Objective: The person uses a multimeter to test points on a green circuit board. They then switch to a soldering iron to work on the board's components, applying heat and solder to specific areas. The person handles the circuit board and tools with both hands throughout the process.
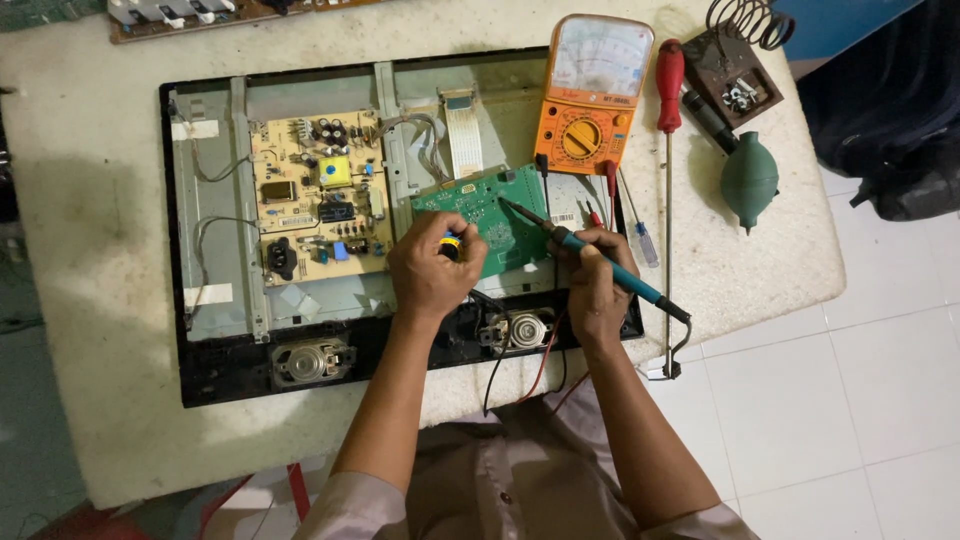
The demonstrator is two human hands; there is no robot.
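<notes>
Right hand (pixel 592 275) gripped the soldering iron (pixel 600 262) pen-style by its blue handle, tip on the fragile green board (pixel 500 205) in the open TV; left hand (pixel 430 268) pinched a small yellow tool (pixel 451 241).

Soft, even light fell from overhead; the white bench (pixel 120 250) glared slightly, shadows stayed faint, and the edges looked mildly blurred.

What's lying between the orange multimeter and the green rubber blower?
In the head view, a red-handled screwdriver lies lengthwise between the multimeter and the blower.
</notes>
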